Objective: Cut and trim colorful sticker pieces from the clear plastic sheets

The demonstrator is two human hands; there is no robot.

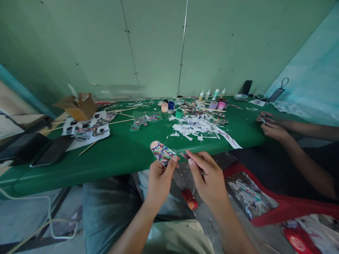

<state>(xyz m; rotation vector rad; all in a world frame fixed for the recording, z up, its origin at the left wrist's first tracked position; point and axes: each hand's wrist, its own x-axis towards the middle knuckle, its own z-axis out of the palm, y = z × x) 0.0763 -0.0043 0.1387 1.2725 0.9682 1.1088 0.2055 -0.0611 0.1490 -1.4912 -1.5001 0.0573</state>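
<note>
My left hand (162, 176) grips a flat, round-ended piece with a multicoloured pattern (162, 152) between thumb and fingers, just in front of the table's front edge. Close to its right, my right hand (208, 173) is closed in a pinch. A small, thin, dark reddish strip (183, 155) sticks out from its fingertips towards the patterned piece, with a narrow gap between them. What kind of thing the strip is, I cannot make out. Beyond my hands, white paper scraps (194, 125) lie heaped on the green table (127, 148).
Paint pots (179, 113) and small bottles (207, 94) stand behind the scraps. A cardboard box (81, 107), a patterned sheet (86, 130) and a dark phone-like case (53, 150) are at left. Another person's hands (272, 128) work at right, near a red stool (267, 197).
</note>
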